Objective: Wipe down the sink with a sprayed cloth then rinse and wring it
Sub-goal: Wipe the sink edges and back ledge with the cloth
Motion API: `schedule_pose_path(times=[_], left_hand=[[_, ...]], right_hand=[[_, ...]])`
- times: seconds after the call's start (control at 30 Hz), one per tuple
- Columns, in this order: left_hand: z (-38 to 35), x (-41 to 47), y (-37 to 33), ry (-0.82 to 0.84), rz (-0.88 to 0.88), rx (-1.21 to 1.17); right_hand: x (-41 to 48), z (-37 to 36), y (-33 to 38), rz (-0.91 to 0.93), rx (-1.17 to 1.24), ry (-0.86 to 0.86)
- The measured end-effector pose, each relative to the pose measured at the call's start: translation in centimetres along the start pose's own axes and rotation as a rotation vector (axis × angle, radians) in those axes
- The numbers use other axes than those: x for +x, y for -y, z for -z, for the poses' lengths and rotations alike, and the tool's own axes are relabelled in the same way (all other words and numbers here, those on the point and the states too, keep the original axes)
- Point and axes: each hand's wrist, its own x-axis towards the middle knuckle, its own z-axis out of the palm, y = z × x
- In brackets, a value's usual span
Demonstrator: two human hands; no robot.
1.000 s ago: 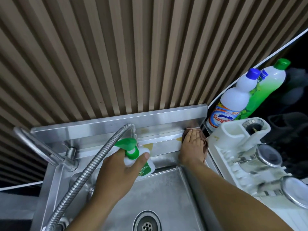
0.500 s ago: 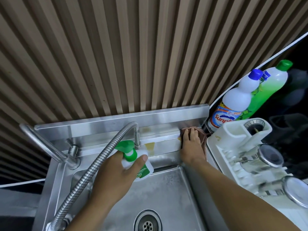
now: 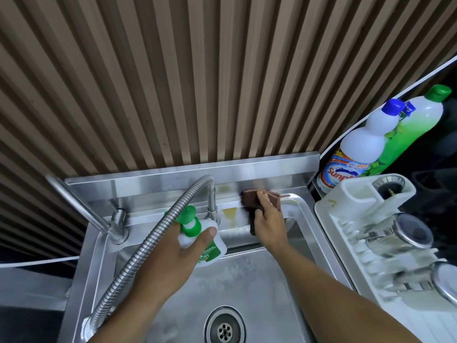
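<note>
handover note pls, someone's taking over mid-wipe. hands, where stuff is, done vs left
Left hand: gripping the green-capped spray bottle, held over the back of the sink basin.
Right hand: pressing the brown cloth flat on the sink's back ledge, just right of the flexible hose faucet.
Done: ledge wiping is under way; the stretch right of the cloth looks clean.
Left: a yellowish stain sits on the ledge between faucet and cloth. Wipe that, then the rest of the ledge and the basin, then rinse and wring the cloth. No water visibly running.
</note>
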Motion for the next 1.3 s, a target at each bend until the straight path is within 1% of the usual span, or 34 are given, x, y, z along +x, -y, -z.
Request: schedule_pose_path(times=[0.07,0.17,0.33,0.57,0.7,0.77,0.8,0.9,0.93,0.97,1.03,1.1,1.23,1.3], left_hand=[[0.1,-0.1,0.2,0.006,0.012,0.0],[0.0,-0.2,0.5,0.002,0.006,0.018],[0.0,-0.1,0.6,-0.003,-0.001,0.043],[0.2,0.1,-0.1,0.024,-0.011,0.147],[0.4,-0.1,-0.4,0.053,-0.01,0.175],[0.7,-0.2,-0.3,0.065,-0.011,0.164],[0.8,-0.2,-0.3,0.075,-0.015,0.161],[1.0,-0.3,-0.1,0.09,-0.016,0.134],[1.0,-0.3,-0.2,0.093,-0.018,0.128],[1.0,-0.3,-0.2,0.098,-0.018,0.124],[0.9,-0.3,-0.2,0.102,-0.027,0.112],[0.8,-0.4,-0.2,0.102,-0.036,0.113],[0.8,-0.1,0.1,0.114,-0.027,0.117],[0.7,0.0,0.3,0.118,-0.027,0.118]], right_hand=[[-0.1,-0.4,0.4,-0.029,0.049,-0.003],[-0.3,-1.2,0.7,0.041,-0.004,0.05],[-0.3,-2.3,0.7,0.256,-0.257,0.143],[-0.3,-2.4,-0.4,0.434,-0.591,0.31],[-1.6,-1.9,-2.0,0.572,-0.708,0.334],[-2.4,-1.5,-3.1,0.532,-0.737,0.302],[-2.6,-1.4,-3.4,0.467,-0.742,0.265],[-2.1,-1.9,-2.7,0.178,-0.675,0.131],[-1.8,-2.4,-2.0,0.114,-0.633,0.105],[-1.7,-3.1,-1.3,0.088,-0.595,0.087],[-1.8,-4.3,0.2,0.124,-0.576,0.105],[-2.5,-5.2,0.7,0.232,-0.62,0.149],[-2.8,-4.0,-1.3,0.427,-0.724,0.242],[-2.1,-2.4,-2.6,0.413,-0.755,0.227]])
